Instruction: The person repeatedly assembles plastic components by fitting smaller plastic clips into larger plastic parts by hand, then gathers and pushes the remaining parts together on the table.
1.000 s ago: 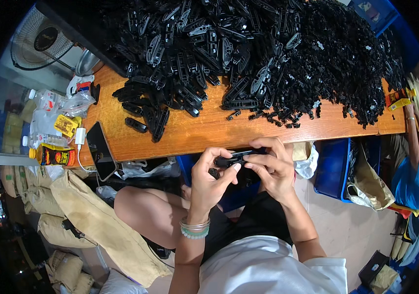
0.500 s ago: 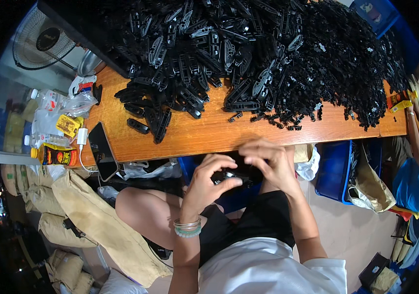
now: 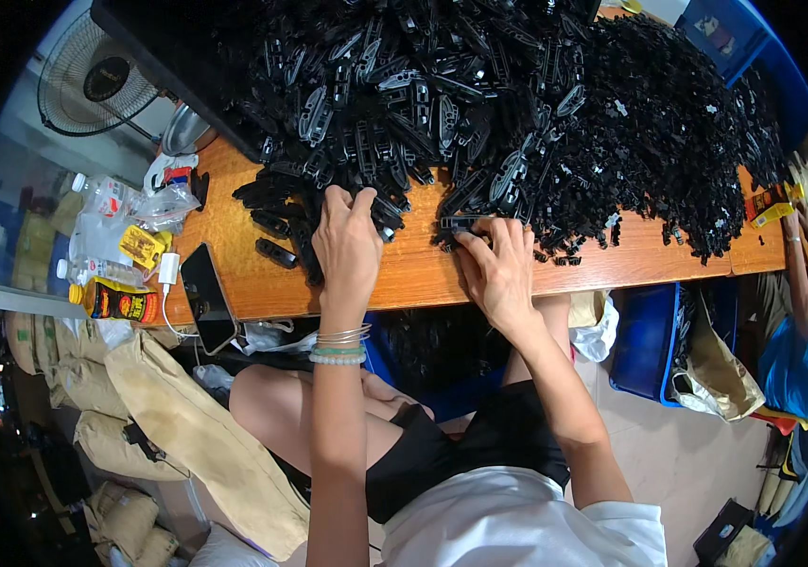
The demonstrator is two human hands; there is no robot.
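Long black plastic housings [image 3: 314,118] lie heaped across the wooden table. At the near edge of this heap my left hand [image 3: 345,250] has its fingers bent down around a black plastic housing, which they mostly hide. My right hand [image 3: 500,274] rests over the table's front part, thumb and fingers drawn together beside a long housing [image 3: 465,223] and some small black clips. Whatever is between those fingertips is too small and covered to make out. A large mound of small black clips [image 3: 659,142] spreads to the right.
A phone [image 3: 208,298], a white charger [image 3: 168,268], bottles and a yellow packet [image 3: 139,246] occupy the table's left end. Below the table are a blue bin [image 3: 382,354] holding black parts and another blue bin [image 3: 645,340]. A person in blue [image 3: 801,354] works at the right.
Both hands have moved forward from above my lap to the table. The black part held in my left hand before is gone from it; the bin below now shows.
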